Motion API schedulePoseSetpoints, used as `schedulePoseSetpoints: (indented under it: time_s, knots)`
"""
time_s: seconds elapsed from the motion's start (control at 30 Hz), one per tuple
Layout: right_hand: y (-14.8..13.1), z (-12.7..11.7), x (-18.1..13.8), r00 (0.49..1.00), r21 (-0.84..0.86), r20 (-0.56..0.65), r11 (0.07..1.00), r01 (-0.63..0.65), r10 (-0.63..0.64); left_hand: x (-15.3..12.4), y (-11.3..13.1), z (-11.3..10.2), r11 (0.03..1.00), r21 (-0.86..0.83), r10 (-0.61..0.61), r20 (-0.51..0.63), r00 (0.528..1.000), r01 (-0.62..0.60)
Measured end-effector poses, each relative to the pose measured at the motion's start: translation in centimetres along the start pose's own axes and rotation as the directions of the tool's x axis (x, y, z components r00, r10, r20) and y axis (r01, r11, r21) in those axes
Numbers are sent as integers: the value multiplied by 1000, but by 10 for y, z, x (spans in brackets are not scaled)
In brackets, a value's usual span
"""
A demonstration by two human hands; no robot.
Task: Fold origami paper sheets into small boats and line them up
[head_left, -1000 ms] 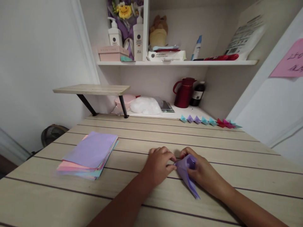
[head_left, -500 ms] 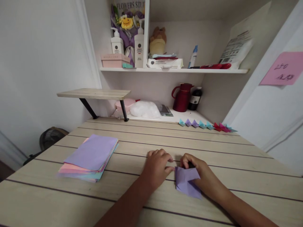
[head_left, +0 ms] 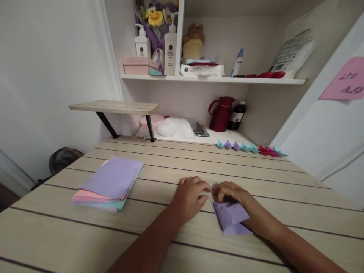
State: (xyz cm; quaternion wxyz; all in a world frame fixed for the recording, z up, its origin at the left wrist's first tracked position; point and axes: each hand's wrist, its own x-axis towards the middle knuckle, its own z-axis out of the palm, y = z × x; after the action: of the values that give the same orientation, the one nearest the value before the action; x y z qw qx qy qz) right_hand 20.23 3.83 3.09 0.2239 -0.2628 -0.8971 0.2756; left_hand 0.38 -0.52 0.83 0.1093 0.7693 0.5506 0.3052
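A folded piece of purple paper (head_left: 231, 217) lies flat on the wooden table (head_left: 176, 167) in front of me. My right hand (head_left: 231, 194) is curled over its top edge, fingertips pinching or pressing the paper there. My left hand (head_left: 190, 197) rests just left of it, fingers curled down on the table and touching the paper's upper left corner. The two hands nearly meet above the paper.
A stack of coloured paper sheets (head_left: 110, 184), purple on top, lies at the left. A row of small folded paper shapes (head_left: 250, 149) lines the table's far right. Behind stand a red jug (head_left: 221, 113), a dark bottle (head_left: 237, 115), a small raised shelf (head_left: 113, 107) and a wall shelf (head_left: 213, 79) with bottles.
The purple paper was lifted and cupped open in my right hand; now it lies flattened on the table, with both hands pressing at its top edge.
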Motion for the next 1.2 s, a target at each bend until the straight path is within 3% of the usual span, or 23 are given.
schedulePoseSetpoints:
  time_s: [0.13,0.33,0.43,0.53,0.67,0.83,1.0,1.2]
  knots:
    - [6,0,-1,1000,-71,-1,997,13,-13,-2,-3,-2,996,-84,19,49,999,-15]
    - [3,-3,-2,996,-26,52,997,78,-76,-6,2,-2,990,58,127,78,989,-132]
    - [4,4,1,994,-46,-108,998,-39,34,-6,5,-4,978,181,103,39,994,-108]
    - [10,15,7,945,-114,-306,981,-155,114,-5,4,-6,973,232,0,-64,998,15]
    - [14,21,10,955,-247,-268,948,-199,131,-4,1,-6,986,84,-131,-146,981,144]
    - [16,18,10,966,-194,-228,967,-168,122,-7,3,-5,983,-132,-140,-92,986,127]
    - [21,13,7,982,-121,-153,984,-133,114,-10,7,-2,998,18,-56,7,998,56]
    - [21,10,3,978,-149,-162,976,-158,133,-9,10,0,996,69,53,117,992,-61]
